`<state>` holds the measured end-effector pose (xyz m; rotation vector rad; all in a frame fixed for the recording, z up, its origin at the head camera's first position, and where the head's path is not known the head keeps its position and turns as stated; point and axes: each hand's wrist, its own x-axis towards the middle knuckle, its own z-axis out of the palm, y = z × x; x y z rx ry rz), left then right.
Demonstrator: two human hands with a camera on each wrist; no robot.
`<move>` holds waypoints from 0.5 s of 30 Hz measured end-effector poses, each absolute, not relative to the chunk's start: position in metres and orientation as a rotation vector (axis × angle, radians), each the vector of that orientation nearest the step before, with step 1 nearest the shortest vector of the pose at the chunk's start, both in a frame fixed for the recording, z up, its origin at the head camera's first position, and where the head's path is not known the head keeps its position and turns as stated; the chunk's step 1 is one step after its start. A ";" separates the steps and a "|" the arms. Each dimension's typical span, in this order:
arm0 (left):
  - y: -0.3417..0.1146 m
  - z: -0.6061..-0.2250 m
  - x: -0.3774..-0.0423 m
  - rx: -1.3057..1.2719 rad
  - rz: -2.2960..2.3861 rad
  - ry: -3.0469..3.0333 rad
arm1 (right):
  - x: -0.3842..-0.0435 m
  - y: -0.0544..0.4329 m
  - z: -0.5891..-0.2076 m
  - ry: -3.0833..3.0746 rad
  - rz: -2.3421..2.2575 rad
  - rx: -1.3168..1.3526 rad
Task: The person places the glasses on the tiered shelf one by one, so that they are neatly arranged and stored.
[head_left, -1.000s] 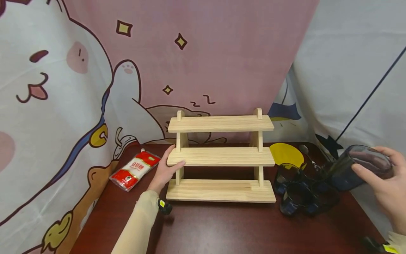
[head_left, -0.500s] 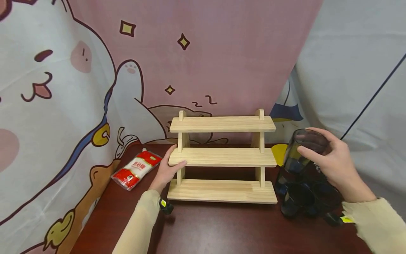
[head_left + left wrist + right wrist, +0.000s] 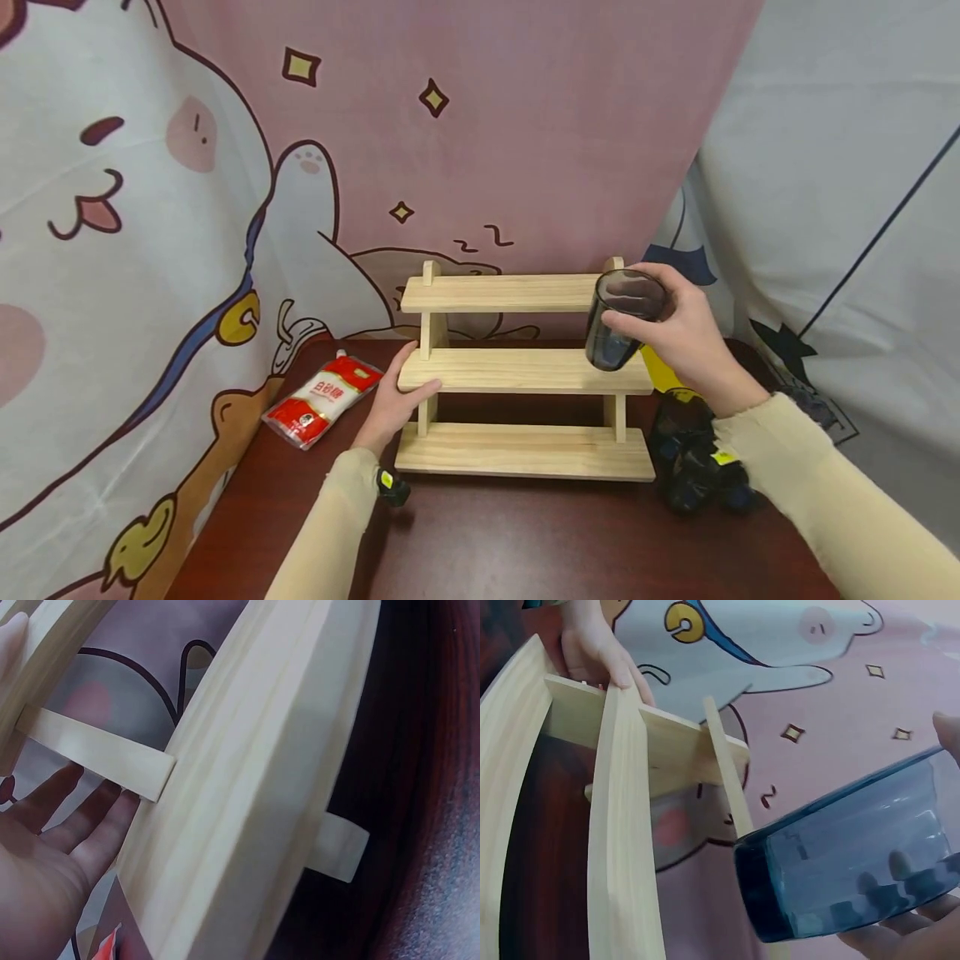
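A three-tier wooden shelf (image 3: 525, 371) stands on the dark red table. My left hand (image 3: 390, 408) grips the left end of its middle board, thumb on top; in the left wrist view the fingers (image 3: 97, 825) reach beside the side support. With my right hand (image 3: 678, 329) I hold a dark, see-through drinking glass (image 3: 618, 321), tilted, in front of the shelf's upper right part. The right wrist view shows the glass (image 3: 847, 847) bluish with a thick base, fingertips visible through its wall.
Several more dark glasses (image 3: 693, 467) stand right of the shelf, partly behind my right forearm. A yellow plate (image 3: 660, 371) lies behind them, mostly hidden. A red and white bag (image 3: 326, 400) lies on the table's left. Printed cloth (image 3: 525, 150) hangs behind.
My right hand has carried the glass leftward and up from above the other glasses to the shelf's right side. My left hand keeps its grip on the middle board.
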<state>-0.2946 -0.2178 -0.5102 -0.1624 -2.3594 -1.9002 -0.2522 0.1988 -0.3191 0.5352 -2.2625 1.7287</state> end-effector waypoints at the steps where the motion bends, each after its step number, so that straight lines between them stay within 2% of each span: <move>1: -0.218 -0.510 -0.295 -0.165 -1.899 -2.357 | -0.256 0.192 -0.319 -2.246 1.771 0.535; 6: -0.219 -0.512 -0.296 -0.176 -1.902 -2.357 | -0.274 0.164 -0.319 -2.206 1.874 0.519; 15: -0.219 -0.511 -0.298 -0.154 -1.961 -2.349 | -0.308 0.131 -0.314 -2.241 1.702 0.457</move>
